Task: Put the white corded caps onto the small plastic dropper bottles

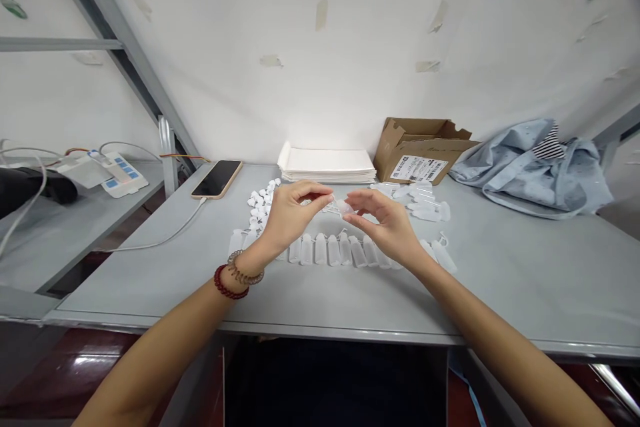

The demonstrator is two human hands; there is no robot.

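My right hand (383, 217) holds a small translucent plastic bottle (343, 207) between thumb and fingers, above the middle of the table. Close beside it, my left hand (300, 210) pinches thumb and forefinger together at the bottle's end; whatever is in that pinch is too small to make out. Below both hands runs a row of similar translucent bottles (320, 250), some with thin white loops at the top. A heap of small white caps (257, 203) lies left of my left hand, partly hidden by it. More translucent bottles (425, 203) lie loose beyond my right hand.
Against the wall are a stack of white sheets (327, 163) and an open cardboard box (420, 153). A light blue cloth bag (545, 170) slumps at the right. A phone (217, 179) with a white charging cable (170, 239) lies left. A power strip (125, 173) sits on the neighbouring surface.
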